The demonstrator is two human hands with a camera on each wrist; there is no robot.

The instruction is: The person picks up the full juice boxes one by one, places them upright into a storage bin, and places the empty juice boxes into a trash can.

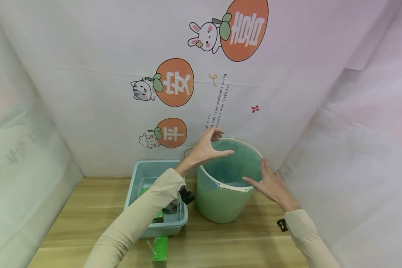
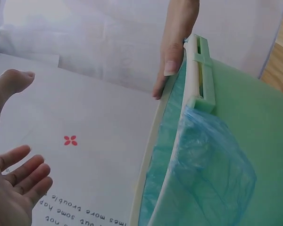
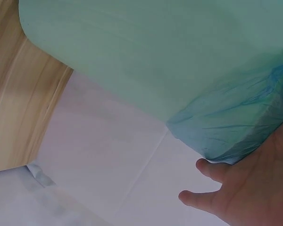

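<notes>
A light green trash bin [image 1: 217,204] stands on the wooden table with a pale ring around its mouth. Inside hangs a thin translucent blue trash bag [image 1: 236,162], folded outward over part of the rim [image 2: 212,165]. My left hand [image 1: 204,149] hovers over the bin's left rim, thumb stretched out and fingers loosely bent, holding nothing; a gap separates it from the bin in the left wrist view. At the right rim is my right hand [image 1: 271,184], fingers extended along the outside and thumb over the mouth. The bag's outer fold [image 3: 236,117] lies against that hand in the right wrist view.
Left of the bin sits a blue plastic basin [image 1: 184,221] holding green and dark items, partly hidden by my left sleeve. A bright green object [image 1: 160,249] lies in front of it. Printed white cloth [image 1: 104,111] hangs behind and along both sides.
</notes>
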